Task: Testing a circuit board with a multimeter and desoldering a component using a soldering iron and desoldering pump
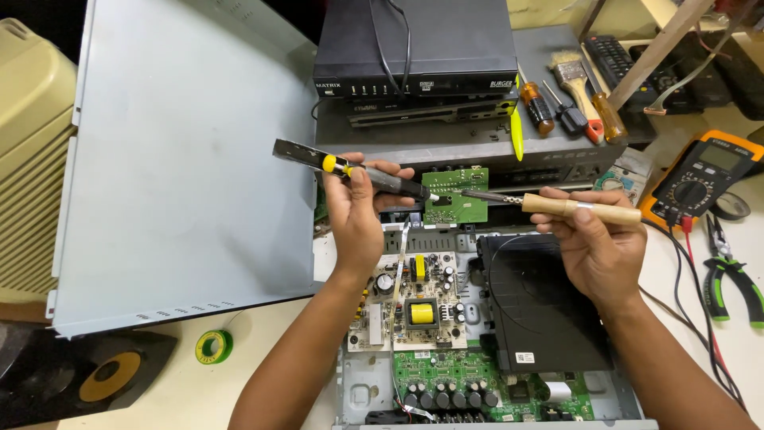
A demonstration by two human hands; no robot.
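The left hand (pixel 356 209) is closed around a desoldering pump (pixel 350 169), a dark barrel with a yellow band, its long axis running from upper left down to the right so that its nozzle ends at the left edge of a small green circuit board (pixel 455 195). The right hand (pixel 598 243) is wrapped around the wooden handle of a soldering iron (pixel 557 207), which lies almost level, its metal shaft pointing left and its tip resting on or just above the same board (contact is too fine to tell). The two tools thus meet the board from opposite sides, nearly tip to tip, and the board stands tilted up between the hands, slightly nearer the left fingers than the right. It sits above the open chassis (pixel 493 334) of a player, where a power board with a yellow transformer (pixel 421 312) and a black drive unit (pixel 541 299) lie just below the wrists. A grey metal cover (pixel 183 159) leans at the left, a stack of black set-top boxes (pixel 414 56) stands behind the work, and screwdrivers (pixel 537 103) with a brush (pixel 571 76) lie to the right of them. A multimeter (pixel 700 179) and green-handled pliers (pixel 736 279) rest at the far right, well apart from the hands, and a roll of green and yellow tape (pixel 213 346) lies on the table (pixel 199 390) near the left forearm.
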